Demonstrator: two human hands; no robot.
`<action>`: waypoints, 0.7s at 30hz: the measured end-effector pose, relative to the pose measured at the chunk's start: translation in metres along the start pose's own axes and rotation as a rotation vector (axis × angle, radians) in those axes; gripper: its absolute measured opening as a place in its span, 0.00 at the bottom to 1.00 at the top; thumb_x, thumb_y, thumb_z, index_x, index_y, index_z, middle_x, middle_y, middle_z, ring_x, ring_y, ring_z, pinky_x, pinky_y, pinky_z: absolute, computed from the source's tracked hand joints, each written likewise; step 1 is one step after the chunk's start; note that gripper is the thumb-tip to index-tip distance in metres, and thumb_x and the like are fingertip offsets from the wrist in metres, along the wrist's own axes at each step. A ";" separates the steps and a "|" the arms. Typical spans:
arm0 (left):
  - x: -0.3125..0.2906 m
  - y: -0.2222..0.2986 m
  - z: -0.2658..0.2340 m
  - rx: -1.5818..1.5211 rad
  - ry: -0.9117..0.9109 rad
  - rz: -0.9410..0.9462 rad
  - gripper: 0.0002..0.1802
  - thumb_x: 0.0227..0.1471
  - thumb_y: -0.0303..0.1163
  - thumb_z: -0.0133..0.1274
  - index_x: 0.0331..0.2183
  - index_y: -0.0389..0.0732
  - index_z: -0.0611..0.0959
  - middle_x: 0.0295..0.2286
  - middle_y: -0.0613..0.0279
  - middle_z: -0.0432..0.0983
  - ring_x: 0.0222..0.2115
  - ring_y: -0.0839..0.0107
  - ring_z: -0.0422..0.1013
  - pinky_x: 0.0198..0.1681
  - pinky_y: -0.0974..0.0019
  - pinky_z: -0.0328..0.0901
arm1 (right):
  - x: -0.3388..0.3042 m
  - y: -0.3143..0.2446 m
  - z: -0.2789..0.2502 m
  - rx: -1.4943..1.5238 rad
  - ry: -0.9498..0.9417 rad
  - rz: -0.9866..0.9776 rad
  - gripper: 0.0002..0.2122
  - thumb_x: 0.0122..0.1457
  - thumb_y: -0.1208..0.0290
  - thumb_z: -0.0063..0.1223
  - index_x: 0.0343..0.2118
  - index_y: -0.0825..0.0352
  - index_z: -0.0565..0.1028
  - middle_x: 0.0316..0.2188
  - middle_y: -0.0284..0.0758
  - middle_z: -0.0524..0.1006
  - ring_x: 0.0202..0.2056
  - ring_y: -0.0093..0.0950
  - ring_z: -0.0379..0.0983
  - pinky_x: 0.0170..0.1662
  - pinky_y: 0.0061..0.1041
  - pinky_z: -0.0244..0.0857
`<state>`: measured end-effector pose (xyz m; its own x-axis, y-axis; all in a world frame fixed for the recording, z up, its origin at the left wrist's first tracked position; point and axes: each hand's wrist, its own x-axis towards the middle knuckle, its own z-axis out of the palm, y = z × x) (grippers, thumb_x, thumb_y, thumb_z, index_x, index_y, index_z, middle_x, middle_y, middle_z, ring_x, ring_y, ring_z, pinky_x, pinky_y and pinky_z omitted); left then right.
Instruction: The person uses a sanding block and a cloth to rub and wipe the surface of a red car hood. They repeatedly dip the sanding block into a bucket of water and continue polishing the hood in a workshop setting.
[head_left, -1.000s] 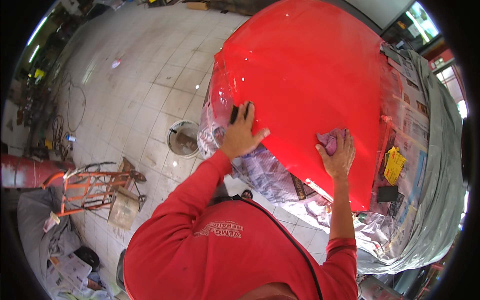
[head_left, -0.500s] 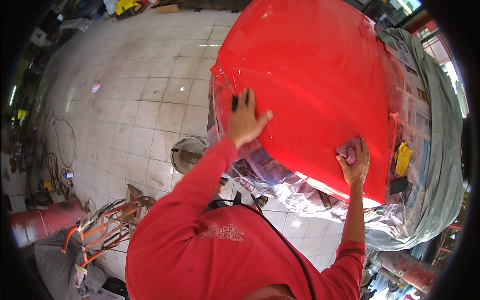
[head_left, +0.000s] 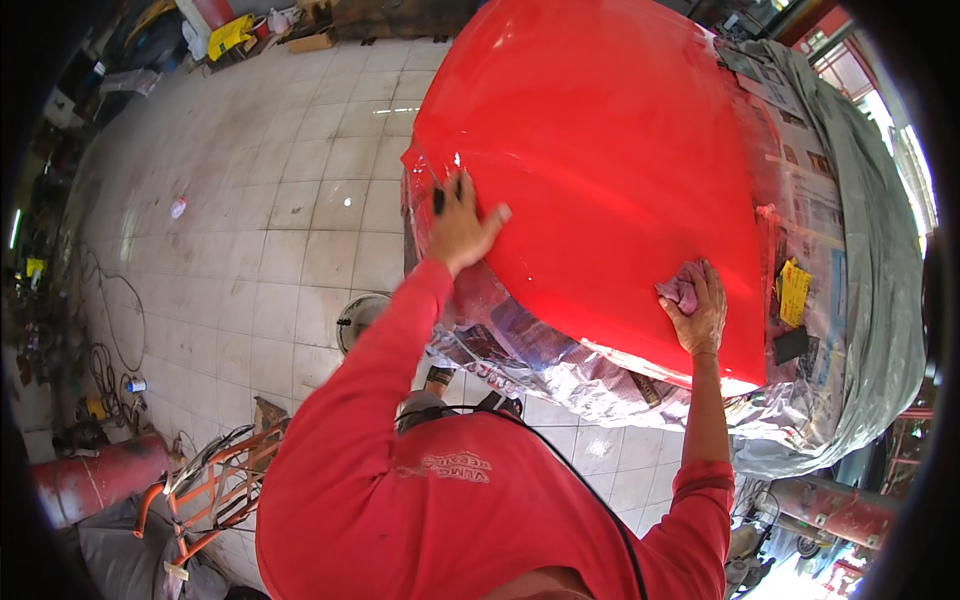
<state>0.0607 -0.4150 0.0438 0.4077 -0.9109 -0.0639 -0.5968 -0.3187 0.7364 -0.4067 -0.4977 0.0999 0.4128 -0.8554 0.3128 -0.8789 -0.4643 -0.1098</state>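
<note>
A glossy red car hood (head_left: 590,150) fills the upper middle of the view. At its left edge my left hand (head_left: 458,232) lies over the surface, thumb stretched out. A small black pad (head_left: 438,201) shows beside and under its fingers; most of it is hidden. Farther right, near the hood's close right corner, my right hand (head_left: 703,318) presses a crumpled pinkish-purple cloth (head_left: 681,288) against the red surface. The fingers curl along the cloth's right side.
Plastic and newspaper masking (head_left: 530,345) borders the hood, with a grey cover (head_left: 875,250) at right. A dark block (head_left: 790,345) and a yellow packet (head_left: 793,293) rest there. A bucket (head_left: 358,318) stands behind my left sleeve; an orange metal frame (head_left: 205,490) is lower left.
The whole view has shifted a little. My left hand has slid slightly farther away along the hood's left edge. My right hand keeps the cloth at nearly the same spot.
</note>
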 end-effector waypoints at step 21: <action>-0.040 0.044 0.027 0.225 0.089 0.112 0.56 0.66 0.67 0.48 0.75 0.32 0.54 0.75 0.37 0.44 0.76 0.42 0.46 0.74 0.47 0.56 | 0.005 -0.012 -0.005 0.017 -0.007 0.045 0.39 0.51 0.38 0.72 0.63 0.55 0.77 0.73 0.40 0.66 0.73 0.48 0.59 0.74 0.55 0.53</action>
<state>-0.0010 -0.3995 0.0604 0.3836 -0.9203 0.0763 -0.7760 -0.2764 0.5669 -0.3951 -0.4954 0.1077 0.3748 -0.8770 0.3008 -0.8922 -0.4293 -0.1399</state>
